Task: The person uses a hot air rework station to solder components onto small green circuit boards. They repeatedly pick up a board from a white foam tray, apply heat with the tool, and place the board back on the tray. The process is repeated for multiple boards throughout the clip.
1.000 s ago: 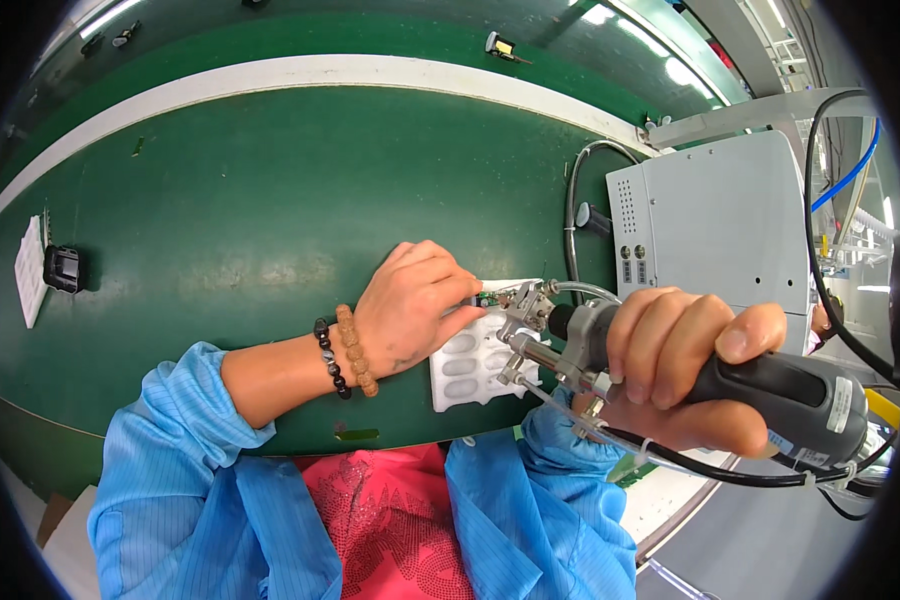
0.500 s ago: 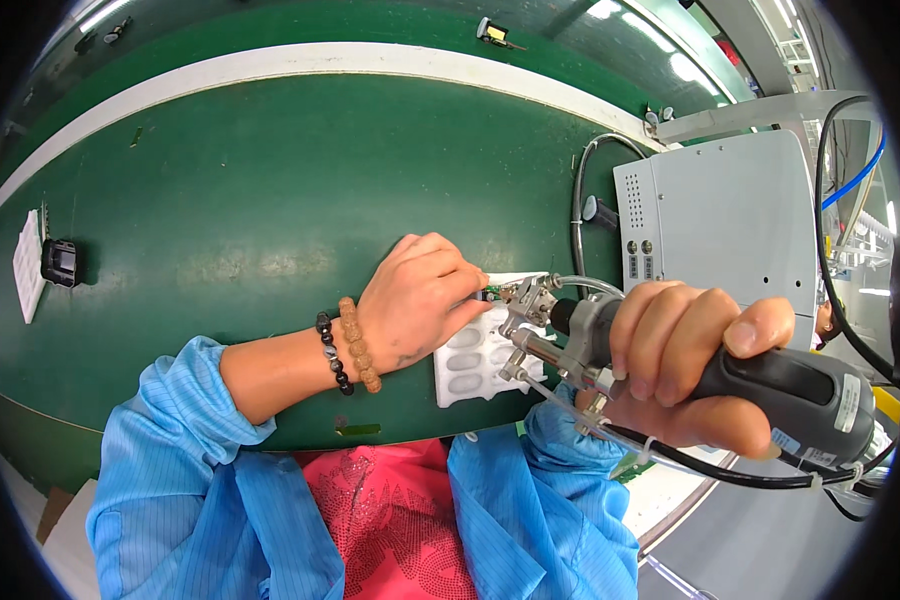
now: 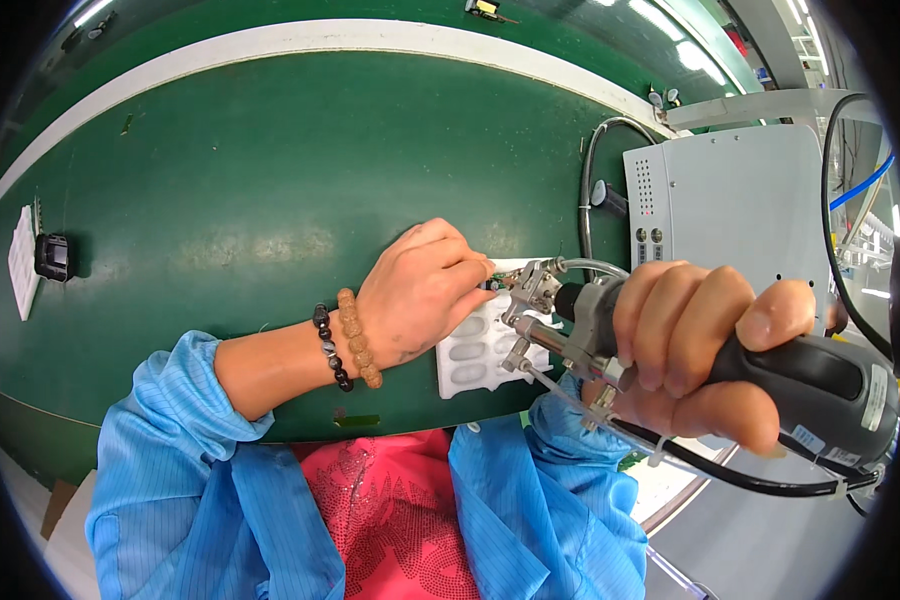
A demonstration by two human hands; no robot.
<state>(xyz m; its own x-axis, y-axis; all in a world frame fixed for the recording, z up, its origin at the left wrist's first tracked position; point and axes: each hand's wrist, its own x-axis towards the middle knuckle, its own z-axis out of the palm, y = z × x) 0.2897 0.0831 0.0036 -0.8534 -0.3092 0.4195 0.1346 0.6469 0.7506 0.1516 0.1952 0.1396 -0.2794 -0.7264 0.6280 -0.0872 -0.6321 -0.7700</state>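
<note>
My right hand (image 3: pixel 685 335) is wrapped round a black and grey electric screwdriver (image 3: pixel 820 400) with a metal head, thin clear tubes and a black cable. Its head points left, and the tip ends close to my left fingers. My left hand (image 3: pixel 420 285) is closed in a pinch at a small part with a green circuit board (image 3: pixel 496 284), mostly hidden by the fingers and the tool head. Under these lies a white moulded tray (image 3: pixel 467 377) with oval hollows. Whether the tip touches the part cannot be made out.
A large grey metal box (image 3: pixel 725 200) stands at the right, with a black hose (image 3: pixel 587 190) beside it and a dark cylinder (image 3: pixel 608 198) nearby. At far left, a black housing (image 3: pixel 54 257) sits against a white tray (image 3: pixel 22 262). A white ledge (image 3: pixel 350 36) borders the green tabletop.
The view has shifted slightly. My right hand and the screwdriver sit a little further right in the picture; both hands keep their grips, and the tool head stays by my left fingers.
</note>
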